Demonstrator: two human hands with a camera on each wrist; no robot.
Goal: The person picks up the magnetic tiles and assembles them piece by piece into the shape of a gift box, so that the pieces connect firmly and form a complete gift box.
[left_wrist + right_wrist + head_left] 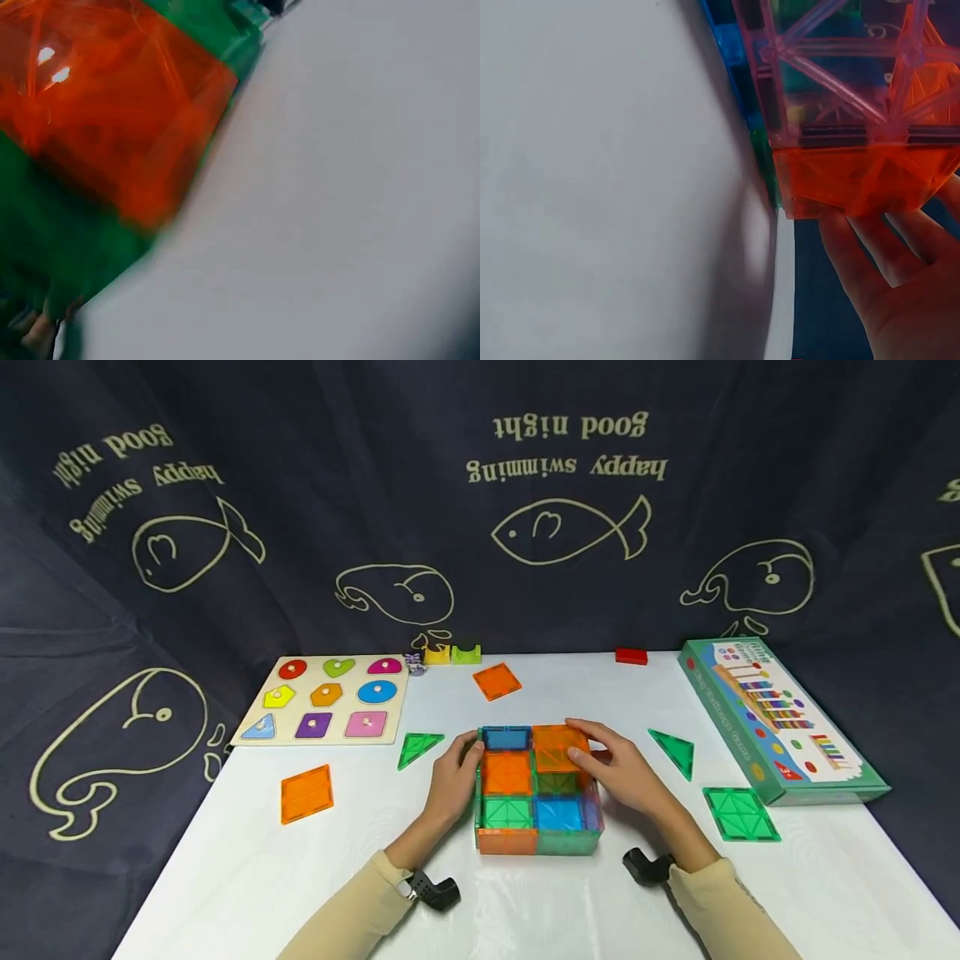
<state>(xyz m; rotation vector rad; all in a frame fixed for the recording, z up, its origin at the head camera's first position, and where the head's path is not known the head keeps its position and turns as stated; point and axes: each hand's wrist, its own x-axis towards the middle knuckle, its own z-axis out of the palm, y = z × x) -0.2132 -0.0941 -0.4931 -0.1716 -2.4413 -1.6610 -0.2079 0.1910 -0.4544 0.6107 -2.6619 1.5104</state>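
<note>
A shallow box built of translucent magnetic tiles stands on the table, its floor in orange, green and blue squares. My left hand grips the box at its back left corner, thumb and fingertips at the wall's top edge. In the left wrist view, an orange wall tile sits between green ones. My right hand holds an orange square tile over the back right part, thumb on its face. The right wrist view shows fingers against the far end of the orange wall tile, beside a pink tile.
Loose orange squares and green triangles lie around the box. A green square lies by a game box at right. Back left is a wooden shape puzzle; small blocks line the back edge.
</note>
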